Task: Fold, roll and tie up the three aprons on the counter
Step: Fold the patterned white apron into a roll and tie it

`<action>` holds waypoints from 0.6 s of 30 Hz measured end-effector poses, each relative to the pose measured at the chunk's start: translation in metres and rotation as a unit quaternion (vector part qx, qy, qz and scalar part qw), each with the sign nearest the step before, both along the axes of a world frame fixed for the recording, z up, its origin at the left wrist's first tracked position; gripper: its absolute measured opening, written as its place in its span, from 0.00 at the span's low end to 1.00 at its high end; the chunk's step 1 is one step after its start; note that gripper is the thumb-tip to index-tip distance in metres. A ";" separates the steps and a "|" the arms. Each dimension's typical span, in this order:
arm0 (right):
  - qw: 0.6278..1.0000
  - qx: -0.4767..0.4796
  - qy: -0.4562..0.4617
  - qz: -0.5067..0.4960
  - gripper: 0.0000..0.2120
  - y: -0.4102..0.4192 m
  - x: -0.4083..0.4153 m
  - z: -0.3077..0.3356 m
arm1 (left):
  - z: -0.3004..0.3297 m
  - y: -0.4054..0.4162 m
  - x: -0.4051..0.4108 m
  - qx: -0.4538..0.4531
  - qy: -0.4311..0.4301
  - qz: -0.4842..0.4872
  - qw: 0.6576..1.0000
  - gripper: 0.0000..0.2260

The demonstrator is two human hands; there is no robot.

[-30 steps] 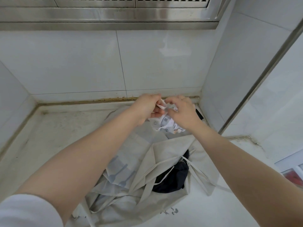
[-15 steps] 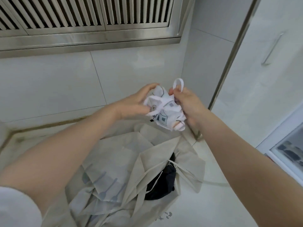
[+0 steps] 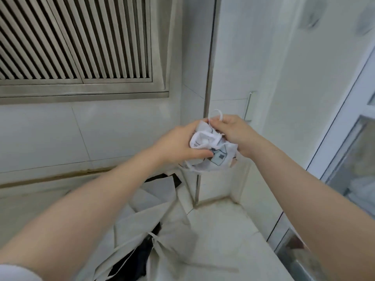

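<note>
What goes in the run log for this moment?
left hand: grips rolled apron | right hand: pinches strap loop | beige apron: unfolded on counter

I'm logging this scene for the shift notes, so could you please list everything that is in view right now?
rolled apron bundle: one, white with a blue-grey house print, held up above the counter between both hands
tie loop: one, white, sticking up from the bundle at the right hand's fingers
beige apron: one, spread loosely on the counter below the arms
dark apron: one, black, lying partly under the beige apron
counter: one, white, bottom of view
vent grille: one, metal, slatted, upper left
wall tiles: white, behind the counter
cabinet handle: one, metal, on the white panel at right
left hand: grips the bundle's left side
right hand: pinches the tie loop at the bundle's top
</note>
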State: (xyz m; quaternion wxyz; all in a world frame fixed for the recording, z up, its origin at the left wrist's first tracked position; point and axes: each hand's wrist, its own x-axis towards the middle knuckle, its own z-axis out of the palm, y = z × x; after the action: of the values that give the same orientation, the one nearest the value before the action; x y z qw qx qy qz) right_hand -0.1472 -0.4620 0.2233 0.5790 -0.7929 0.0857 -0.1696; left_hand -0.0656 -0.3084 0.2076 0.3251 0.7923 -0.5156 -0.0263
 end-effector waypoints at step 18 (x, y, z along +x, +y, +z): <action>0.952 -0.112 -0.230 -0.167 0.04 -0.207 -0.035 0.179 | 0.157 -0.209 -0.078 -0.210 -0.166 0.136 0.954 0.15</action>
State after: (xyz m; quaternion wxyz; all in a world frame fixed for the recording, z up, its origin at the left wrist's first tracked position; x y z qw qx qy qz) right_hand -0.1823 -0.6686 0.4026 0.4538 -0.7669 0.0616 -0.4497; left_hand -0.1437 -0.5177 0.3643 0.3940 0.7622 -0.4438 0.2587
